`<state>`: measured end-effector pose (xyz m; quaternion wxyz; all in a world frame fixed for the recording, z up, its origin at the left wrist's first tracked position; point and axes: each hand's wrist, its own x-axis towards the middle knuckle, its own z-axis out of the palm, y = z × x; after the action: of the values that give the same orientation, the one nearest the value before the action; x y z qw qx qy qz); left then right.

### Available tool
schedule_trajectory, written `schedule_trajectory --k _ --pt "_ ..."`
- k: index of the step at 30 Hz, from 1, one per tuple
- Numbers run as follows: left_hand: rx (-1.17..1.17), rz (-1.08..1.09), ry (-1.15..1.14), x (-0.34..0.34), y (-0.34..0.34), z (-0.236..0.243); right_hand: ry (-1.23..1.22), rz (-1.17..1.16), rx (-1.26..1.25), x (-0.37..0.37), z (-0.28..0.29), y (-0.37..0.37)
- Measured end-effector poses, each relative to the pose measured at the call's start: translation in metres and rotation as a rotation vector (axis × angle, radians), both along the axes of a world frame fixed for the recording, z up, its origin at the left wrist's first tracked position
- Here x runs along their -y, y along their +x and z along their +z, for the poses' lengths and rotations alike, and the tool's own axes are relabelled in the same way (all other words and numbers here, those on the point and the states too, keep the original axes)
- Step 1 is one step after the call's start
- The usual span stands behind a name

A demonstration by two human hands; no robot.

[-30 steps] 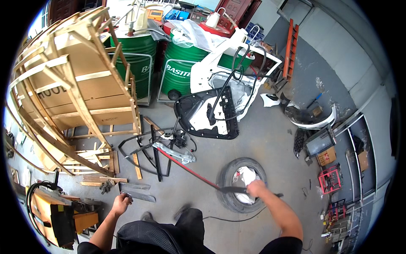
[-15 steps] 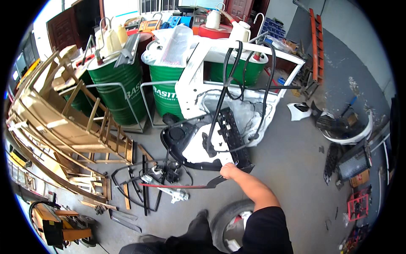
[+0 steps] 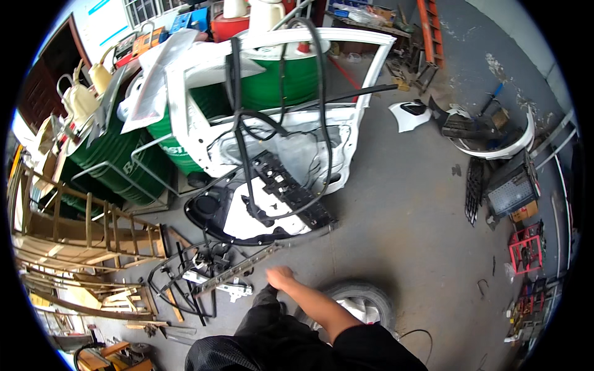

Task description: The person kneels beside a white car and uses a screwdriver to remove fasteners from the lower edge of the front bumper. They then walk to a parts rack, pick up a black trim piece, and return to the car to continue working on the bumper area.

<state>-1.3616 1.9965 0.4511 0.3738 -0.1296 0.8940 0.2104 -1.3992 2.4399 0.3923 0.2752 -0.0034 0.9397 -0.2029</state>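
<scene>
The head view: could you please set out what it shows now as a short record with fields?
Right hand: bare hand, low in the middle
Nearest thing: long narrow strip, just beyond the hand; whether it is gripped cannot be told
Left hand: not in view
Ahead: black-and-white door panel, in front of a white car door
Beside right forearm: tyre, partly hidden by the arm
Background: green drums behind the door; orange ladder at upper right
</scene>
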Motion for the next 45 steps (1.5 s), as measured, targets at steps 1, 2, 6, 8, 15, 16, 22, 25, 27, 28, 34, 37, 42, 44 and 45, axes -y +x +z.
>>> schedule_trajectory --k 1,2,6,8,15,16,22,25,27,28,34,37,42,44,45 --pt "0.024 -0.042 -0.012 -0.011 -0.004 -0.006 -0.002 -0.146 0.039 -0.029 -0.026 0.040" --pt "0.038 -0.089 -0.019 -0.025 -0.015 -0.015 0.103 -0.202 0.150 -0.073 -0.051 0.072" --pt "0.086 -0.272 -0.012 -0.102 -0.055 -0.034 0.157 -0.660 0.224 -0.229 -0.055 0.192" --pt "0.090 -0.331 -0.015 -0.146 -0.077 -0.030 0.247 -0.735 0.290 -0.281 -0.030 0.239" --pt "-0.048 -0.591 -0.133 -0.342 -0.183 0.040 0.149 -1.338 0.060 -0.362 -0.050 0.321" --pt "-0.131 -0.654 -0.051 -0.340 -0.192 0.017 0.082 -1.425 0.058 -0.365 -0.075 0.336" --pt "0.004 -0.320 -0.006 -0.378 -0.168 0.025 -0.111 -1.212 0.252 -0.334 -0.117 0.310" --pt "0.051 -0.319 -0.097 -0.368 -0.118 0.031 -0.135 -1.202 0.245 -0.346 -0.124 0.303" --pt "0.074 -0.306 -0.140 -0.364 -0.091 0.037 -0.125 -1.111 0.150 -0.367 -0.149 0.315" --pt "0.082 -0.296 -0.150 -0.363 -0.081 0.040 -0.080 -1.040 0.064 -0.377 -0.175 0.332" --pt "0.008 -0.260 -0.225 -0.358 -0.059 0.072 -0.346 -1.562 0.043 -0.452 -0.178 0.273" --pt "-0.032 -0.263 -0.263 -0.357 -0.054 0.093 -0.725 -1.470 -0.157 -0.483 -0.144 0.188" --pt "-0.066 -0.251 -0.328 -0.351 -0.037 0.127 -0.840 -1.096 -0.062 -0.459 -0.128 0.027" --pt "-0.071 -0.266 -0.356 -0.349 -0.034 0.135 -0.805 -1.026 -0.151 -0.423 -0.142 -0.031" --pt "-0.069 -0.269 -0.369 -0.346 -0.029 0.137 -0.687 -1.011 -0.125 -0.413 -0.144 -0.058"
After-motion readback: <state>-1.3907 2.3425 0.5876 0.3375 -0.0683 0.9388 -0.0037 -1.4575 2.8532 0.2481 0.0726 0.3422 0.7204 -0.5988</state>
